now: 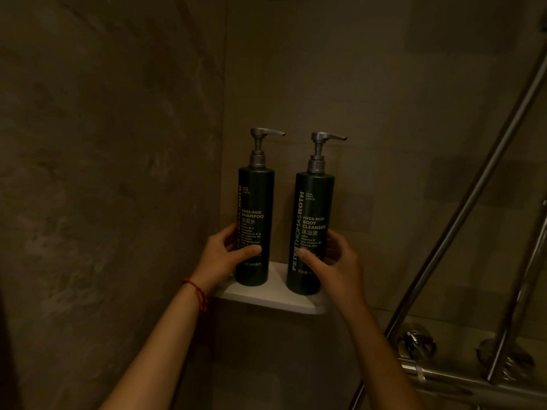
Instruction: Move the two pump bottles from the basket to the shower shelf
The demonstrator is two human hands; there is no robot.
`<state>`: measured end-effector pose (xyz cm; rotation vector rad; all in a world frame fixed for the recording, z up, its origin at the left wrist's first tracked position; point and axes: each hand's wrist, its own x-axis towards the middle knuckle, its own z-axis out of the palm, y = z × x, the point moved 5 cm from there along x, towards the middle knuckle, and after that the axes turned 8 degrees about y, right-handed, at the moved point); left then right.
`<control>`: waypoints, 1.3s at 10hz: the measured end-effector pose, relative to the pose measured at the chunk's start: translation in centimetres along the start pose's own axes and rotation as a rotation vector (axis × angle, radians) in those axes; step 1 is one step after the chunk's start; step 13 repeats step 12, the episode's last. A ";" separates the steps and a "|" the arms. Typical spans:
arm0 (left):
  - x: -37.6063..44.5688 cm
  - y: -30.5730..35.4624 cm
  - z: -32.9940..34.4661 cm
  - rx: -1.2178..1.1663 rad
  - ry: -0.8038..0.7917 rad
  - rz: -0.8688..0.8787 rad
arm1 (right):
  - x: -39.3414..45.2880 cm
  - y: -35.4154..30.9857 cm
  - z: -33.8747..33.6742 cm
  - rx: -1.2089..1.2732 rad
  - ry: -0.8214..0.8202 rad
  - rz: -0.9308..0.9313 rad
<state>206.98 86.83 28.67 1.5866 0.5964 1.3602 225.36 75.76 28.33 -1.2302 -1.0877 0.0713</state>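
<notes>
Both bottles stand upright on the white corner shelf (266,297). The left hand (225,255) wraps around the shampoo bottle (255,214); the right hand (334,261) grips the cleanser bottle (312,226), arms reaching upward.

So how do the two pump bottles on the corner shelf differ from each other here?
The shampoo bottle stands to the left, nearer the corner, with the left hand on it; the body cleanser bottle stands to the right, at the shelf's front edge, with the right hand on it. Their labels read differently, and the cleanser's vertical brand name faces the camera more squarely. Both are dark green, upright, with grey pumps pointing right.
</notes>
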 end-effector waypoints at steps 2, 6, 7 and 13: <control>0.1 0.0 0.1 -0.010 0.004 0.008 | -0.1 -0.3 -0.1 -0.023 0.043 -0.010; 0.0 0.0 0.3 -0.002 0.002 0.002 | -0.2 0.1 0.0 -0.008 0.053 0.009; 0.0 0.0 0.3 0.001 -0.005 0.002 | -0.2 0.1 0.1 -0.006 0.056 0.008; -2.0 0.0 0.3 0.019 0.230 0.092 | -1.3 -0.6 -0.4 -0.009 0.037 0.044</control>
